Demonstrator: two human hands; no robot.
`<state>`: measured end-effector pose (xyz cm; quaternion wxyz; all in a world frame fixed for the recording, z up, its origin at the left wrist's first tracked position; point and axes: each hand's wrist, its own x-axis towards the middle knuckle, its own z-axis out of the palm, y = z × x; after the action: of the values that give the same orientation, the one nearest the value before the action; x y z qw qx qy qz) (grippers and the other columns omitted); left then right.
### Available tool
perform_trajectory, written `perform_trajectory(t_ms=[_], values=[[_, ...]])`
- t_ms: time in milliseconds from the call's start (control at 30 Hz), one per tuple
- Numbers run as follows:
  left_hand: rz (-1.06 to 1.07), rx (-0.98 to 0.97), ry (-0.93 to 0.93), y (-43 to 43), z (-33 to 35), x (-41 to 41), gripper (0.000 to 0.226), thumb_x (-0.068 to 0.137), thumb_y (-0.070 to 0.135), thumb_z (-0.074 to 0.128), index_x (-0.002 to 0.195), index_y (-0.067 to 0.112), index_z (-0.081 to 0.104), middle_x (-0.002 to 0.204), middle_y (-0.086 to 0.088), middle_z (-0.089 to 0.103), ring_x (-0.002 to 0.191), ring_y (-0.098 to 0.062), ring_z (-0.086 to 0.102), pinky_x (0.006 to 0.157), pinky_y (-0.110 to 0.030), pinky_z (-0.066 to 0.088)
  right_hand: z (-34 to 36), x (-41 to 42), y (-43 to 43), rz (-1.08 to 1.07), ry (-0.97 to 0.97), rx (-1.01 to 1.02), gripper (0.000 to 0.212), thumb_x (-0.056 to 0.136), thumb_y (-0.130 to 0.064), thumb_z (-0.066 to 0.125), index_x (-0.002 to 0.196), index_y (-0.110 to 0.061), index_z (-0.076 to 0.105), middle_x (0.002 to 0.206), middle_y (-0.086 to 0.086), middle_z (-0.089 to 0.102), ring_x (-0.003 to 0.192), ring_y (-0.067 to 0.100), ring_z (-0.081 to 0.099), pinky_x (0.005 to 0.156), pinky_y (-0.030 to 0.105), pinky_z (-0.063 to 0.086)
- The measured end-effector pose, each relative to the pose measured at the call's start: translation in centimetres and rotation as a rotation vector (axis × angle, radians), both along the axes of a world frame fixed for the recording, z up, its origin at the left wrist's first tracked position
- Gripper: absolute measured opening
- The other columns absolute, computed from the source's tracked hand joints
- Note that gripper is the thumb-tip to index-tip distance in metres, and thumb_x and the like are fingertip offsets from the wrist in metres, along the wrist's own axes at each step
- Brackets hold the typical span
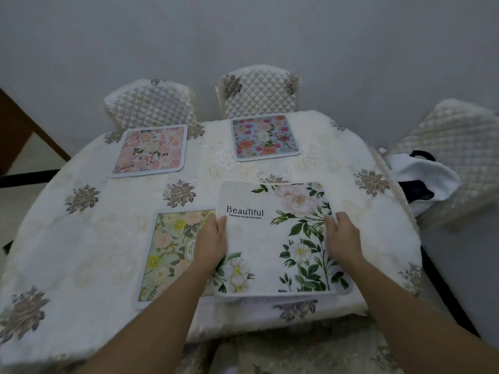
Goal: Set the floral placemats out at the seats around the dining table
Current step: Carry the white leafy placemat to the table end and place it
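Far placemats (149, 149) side by side on the table (81, 238); near-right placemat (272, 238) partly atop near-left placemat (172, 252)

Bare left hand (212, 240) and bare right hand (344, 236), with slim fingers (222, 221), slightly blurred. Behind each an uncovered wrist, then the long bare left forearm (151, 327) and right forearm (405, 314).
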<state>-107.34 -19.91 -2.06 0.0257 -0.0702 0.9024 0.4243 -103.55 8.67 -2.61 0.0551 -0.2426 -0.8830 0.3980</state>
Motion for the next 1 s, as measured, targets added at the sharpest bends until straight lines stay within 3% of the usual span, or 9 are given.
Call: perform_trajectory(t_ms=[200,367,467,633,800,1000], values=[[-0.105,0.008,0.094,-0.4,3.7,1.1,0.036,0.105,0.033,0.035,0.078,0.011,0.040,0.070,-0.005,0.045,0.063,-0.020,0.042,0.052,-0.031,0.028,3.8,3.9,-1.1,-0.105,0.095,0.021,0.028,0.102,-0.035,0.040,0.090,-0.011,0.045,0.073,0.004,0.050,0.067,0.020,0.049,0.052,0.033,0.033],[-0.251,0.049,0.107,1.3,4.5,2.2,0.037,0.105,0.034,0.035,0.078,0.010,0.039,0.069,-0.004,0.042,0.063,-0.021,0.040,0.054,-0.035,0.027,5.7,8.6,-0.2,-0.227,0.123,0.087,0.028,0.101,-0.035,0.042,0.085,-0.013,0.045,0.072,0.001,0.050,0.067,0.022,0.048,0.051,0.032,0.030],[-0.381,0.057,0.092,4.3,4.2,3.2,0.037,0.105,0.034,0.034,0.081,0.008,0.041,0.072,-0.004,0.044,0.065,-0.021,0.043,0.054,-0.036,0.028,6.6,12.9,1.4,-0.347,0.109,0.096,0.028,0.101,-0.036,0.042,0.095,-0.010,0.052,0.083,0.005,0.058,0.077,0.027,0.054,0.065,0.036,0.042],[-0.630,0.132,0.081,12.0,4.9,6.5,0.037,0.105,0.036,0.033,0.091,0.006,0.049,0.079,-0.007,0.051,0.071,-0.024,0.051,0.060,-0.038,0.037,8.4,22.0,4.9,-0.594,0.084,0.119,0.028,0.102,-0.033,0.042,0.107,-0.010,0.055,0.091,0.006,0.057,0.081,0.024,0.053,0.069,0.031,0.040],[-0.848,0.138,0.108,19.6,6.6,11.1,0.039,0.105,0.037,0.033,0.090,0.005,0.049,0.078,-0.005,0.052,0.070,-0.023,0.052,0.054,-0.033,0.035,9.0,30.6,8.5,-0.849,0.082,0.140,0.028,0.101,-0.038,0.042,0.101,-0.013,0.053,0.089,0.006,0.061,0.075,0.020,0.058,0.061,0.032,0.043],[-0.994,0.126,0.130,26.9,6.5,17.0,0.037,0.105,0.037,0.033,0.087,0.007,0.048,0.077,-0.002,0.051,0.077,-0.027,0.052,0.064,-0.035,0.034,9.2,39.2,11.3,-1.017,0.092,0.164,0.028,0.101,-0.036,0.043,0.099,-0.012,0.055,0.084,0.004,0.060,0.069,0.016,0.057,0.052,0.028,0.041]])
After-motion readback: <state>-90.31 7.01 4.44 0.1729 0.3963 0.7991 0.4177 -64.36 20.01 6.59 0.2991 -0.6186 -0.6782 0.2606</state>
